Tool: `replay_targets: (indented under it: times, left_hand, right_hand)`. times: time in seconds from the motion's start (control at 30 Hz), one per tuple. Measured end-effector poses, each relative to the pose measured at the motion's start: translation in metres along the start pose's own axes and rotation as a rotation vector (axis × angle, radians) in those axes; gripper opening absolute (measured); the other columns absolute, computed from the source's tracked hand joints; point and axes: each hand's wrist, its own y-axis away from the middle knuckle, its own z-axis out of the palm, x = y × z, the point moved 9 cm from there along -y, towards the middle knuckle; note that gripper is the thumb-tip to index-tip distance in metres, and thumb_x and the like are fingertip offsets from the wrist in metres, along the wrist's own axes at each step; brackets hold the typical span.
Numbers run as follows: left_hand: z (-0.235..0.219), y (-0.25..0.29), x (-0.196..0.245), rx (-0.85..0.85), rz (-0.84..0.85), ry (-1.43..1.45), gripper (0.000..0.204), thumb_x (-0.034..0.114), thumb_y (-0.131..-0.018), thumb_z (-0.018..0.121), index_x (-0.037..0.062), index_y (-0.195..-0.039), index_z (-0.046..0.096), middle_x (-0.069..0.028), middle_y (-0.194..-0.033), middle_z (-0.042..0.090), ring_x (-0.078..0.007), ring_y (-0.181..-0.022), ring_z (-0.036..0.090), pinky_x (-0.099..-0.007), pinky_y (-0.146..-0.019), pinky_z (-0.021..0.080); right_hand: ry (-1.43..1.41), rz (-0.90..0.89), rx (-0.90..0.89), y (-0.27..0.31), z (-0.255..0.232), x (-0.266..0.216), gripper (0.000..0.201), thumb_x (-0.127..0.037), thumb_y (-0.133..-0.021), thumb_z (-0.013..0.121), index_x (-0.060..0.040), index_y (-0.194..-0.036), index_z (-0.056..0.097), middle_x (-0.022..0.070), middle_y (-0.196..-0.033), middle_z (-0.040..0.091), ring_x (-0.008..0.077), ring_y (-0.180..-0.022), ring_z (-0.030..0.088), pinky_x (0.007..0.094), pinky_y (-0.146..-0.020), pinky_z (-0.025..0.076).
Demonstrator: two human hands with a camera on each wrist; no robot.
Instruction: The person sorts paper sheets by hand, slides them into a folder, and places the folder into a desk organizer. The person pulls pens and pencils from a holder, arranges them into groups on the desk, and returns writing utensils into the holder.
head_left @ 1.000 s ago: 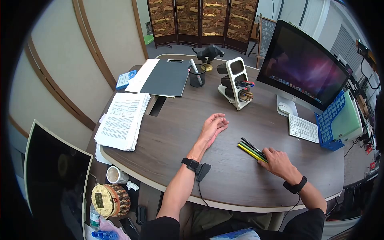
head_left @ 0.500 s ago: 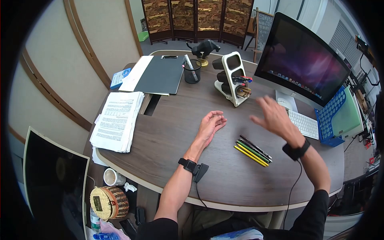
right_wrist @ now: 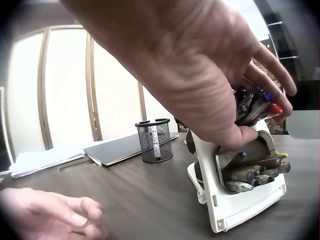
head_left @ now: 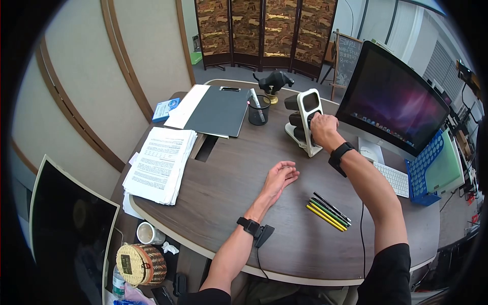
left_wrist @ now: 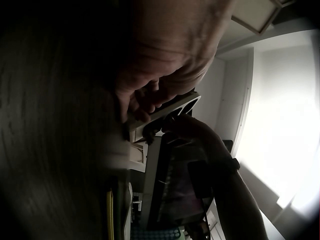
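My right hand (head_left: pixel 325 131) is at the white-framed pen organizer (right_wrist: pixel 250 212), gripping a bunch of pens (right_wrist: pixel 260 106) in its middle compartment. Red and blue ends poke out between thumb and fingers in the right wrist view. Below that hand, the lower compartment holds several coloured pencils (right_wrist: pixel 245 176). My left hand (head_left: pixel 280 179) rests on the desk with loosely bent fingers and nothing in them. To its right lies a row of yellow, green and black pencils (head_left: pixel 328 216), side by side on the wood.
Behind the organizer stands a black animal figurine (head_left: pixel 274 81); left of it, a mesh cup (head_left: pixel 258 116) with a marker. A dark clipboard (head_left: pixel 218 112) and a paper stack (head_left: pixel 160 165) lie at left. A monitor (head_left: pixel 396 101), keyboard (head_left: pixel 391 178) and blue file holder (head_left: pixel 422 175) occupy the right.
My right hand let go of the pencils on the desk, rose and went forward to the organizer, where it now grips pens. The left hand stays resting on the desk.
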Motion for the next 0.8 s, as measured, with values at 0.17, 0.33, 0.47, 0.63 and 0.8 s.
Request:
replay_targets:
  times: [0.17,0.33,0.47,0.63,0.8]
  left_hand:
    - [-0.001,0.000,-0.001,0.005,-0.010,-0.008,0.022,0.010,-0.108,0.057,0.0012,-0.128,0.059,-0.0080,-0.113,0.064,-0.0219,-0.111,0.068,-0.0419,-0.109,0.057]
    - [-0.001,0.001,-0.001,0.001,-0.008,-0.019,0.023,0.011,-0.108,0.057,0.0014,-0.129,0.058,-0.0080,-0.114,0.064,-0.0224,-0.112,0.068,-0.0422,-0.109,0.057]
    - [-0.001,0.001,-0.001,-0.007,-0.009,-0.021,0.023,0.012,-0.108,0.058,0.0017,-0.129,0.059,-0.0079,-0.114,0.064,-0.0232,-0.114,0.068,-0.0433,-0.109,0.057]
    - [-0.002,0.000,-0.004,-0.011,-0.007,-0.017,0.022,0.011,-0.108,0.058,0.0023,-0.127,0.059,-0.0076,-0.113,0.064,-0.0231,-0.115,0.068,-0.0434,-0.109,0.057]
    - [-0.003,-0.004,-0.005,-0.013,0.012,-0.031,0.021,0.010,-0.108,0.057,0.0019,-0.127,0.059,-0.0081,-0.112,0.064,-0.0227,-0.113,0.068,-0.0423,-0.109,0.057]
  right_hand:
    - [-0.046,0.148,0.007,-0.023,0.020,0.009,0.050,-0.022,-0.097,0.072,0.0023,-0.137,0.055,0.0163,-0.115,0.080,0.0311,-0.099,0.080,0.0543,-0.080,0.066]
    - [-0.120,0.115,0.105,-0.036,0.043,0.019,0.039,-0.018,-0.096,0.072,0.0005,-0.129,0.063,0.0134,-0.115,0.080,0.0273,-0.100,0.080,0.0531,-0.071,0.067]
    - [-0.077,-0.016,0.194,0.001,0.019,0.033,0.031,-0.015,-0.096,0.070,0.0031,-0.121,0.068,0.0146,-0.110,0.080,0.0303,-0.098,0.081,0.0404,-0.075,0.067]
    - [-0.279,-0.038,0.349,0.072,0.023,0.105,0.013,-0.006,-0.095,0.058,0.0058,-0.101,0.060,0.0289,-0.088,0.074,0.0438,-0.084,0.076,0.0514,-0.075,0.062]
    - [-0.445,-0.166,0.320,0.170,0.069,0.137,0.017,-0.007,-0.093,0.056,0.0076,-0.100,0.052,0.0343,-0.081,0.068,0.0540,-0.082,0.068,0.0620,-0.073,0.052]
